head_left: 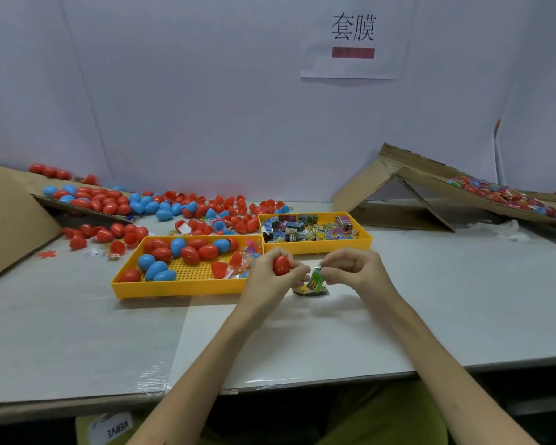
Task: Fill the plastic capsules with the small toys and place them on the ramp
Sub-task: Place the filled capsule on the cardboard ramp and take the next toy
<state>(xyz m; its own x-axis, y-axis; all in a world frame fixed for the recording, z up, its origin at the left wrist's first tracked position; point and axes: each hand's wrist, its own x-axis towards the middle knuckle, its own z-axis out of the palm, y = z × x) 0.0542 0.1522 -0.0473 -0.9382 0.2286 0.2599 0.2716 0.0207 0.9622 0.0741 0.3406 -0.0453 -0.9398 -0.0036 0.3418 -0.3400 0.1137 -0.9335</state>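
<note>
Red and blue loose capsules point(109, 200) lie heaped along the back of the table point(398, 316), many in separate halves, so most of the job looks unfinished. The left hand point(267, 281) curls round a red capsule point(281, 265), held just above the table in front of the two yellow trays; whether it is a whole shell or one half cannot be told. The right hand point(350, 268) pinches a green toy packet point(315, 279) just beside it, probably meant to go inside. The near tray point(180, 289) holds more capsules, the far tray point(315, 248) a stock of packets. On the cardboard ramp point(427, 179) at the right rests a batch of finished capsules point(501, 194), so the work seems well begun but far from done.
</note>
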